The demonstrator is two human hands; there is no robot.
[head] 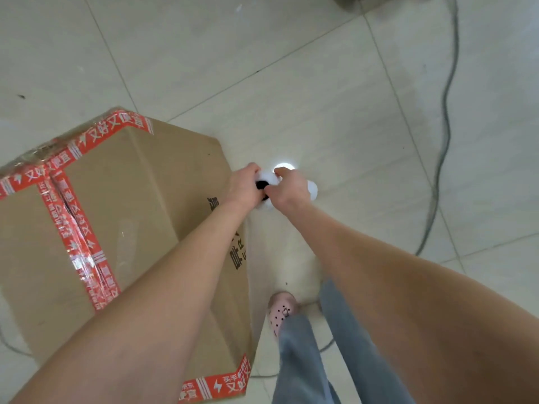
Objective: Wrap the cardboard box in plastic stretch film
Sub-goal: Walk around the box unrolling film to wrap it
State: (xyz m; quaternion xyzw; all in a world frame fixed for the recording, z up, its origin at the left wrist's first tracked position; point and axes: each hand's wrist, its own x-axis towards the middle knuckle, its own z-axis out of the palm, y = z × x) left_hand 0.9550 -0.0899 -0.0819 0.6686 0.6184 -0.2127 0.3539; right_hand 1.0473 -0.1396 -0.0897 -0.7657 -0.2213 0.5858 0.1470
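- Head view, the only camera: cardboard box (140, 199) standing on the tiled floor (320, 83) at lower left of frame, seams sealed with red printed tape (73, 228).
- Glossy, wrinkled sheen along the far-left top edge of the box, judged to be film already laid there. Extent not determinable.
- Stretch film roll (312, 190) held just beyond the box's upper right corner, clear of the floor, between both hands.
- Left hand (243, 185) closed round the roll end beside the dark core. Right hand (288, 189) closed round the roll body, fingers curled over it.
- No film web discernible between roll and box, so attachment to the box cannot be confirmed.
- Risk, slack wrap: probable with too little tension while carrying the roll round the corner, leaving loose, sagging layers.
- Risk, torn film: probable with a hard pull across the sharp cardboard corner, especially at an angle.
- Risk, shifted box: possible on smooth tile under a sideways pull, unless heavy contents hold the box in place. Weight not determinable.
- Risk, trip or snag: cable (446, 112) lying across the floor to the right. Pink shoe (280, 313) planted just beside the box wall, with more cable showing near the feet.
- Risk, dropped roll: both hands crowded together on a smooth cylinder, with little margin if the core spins freely.
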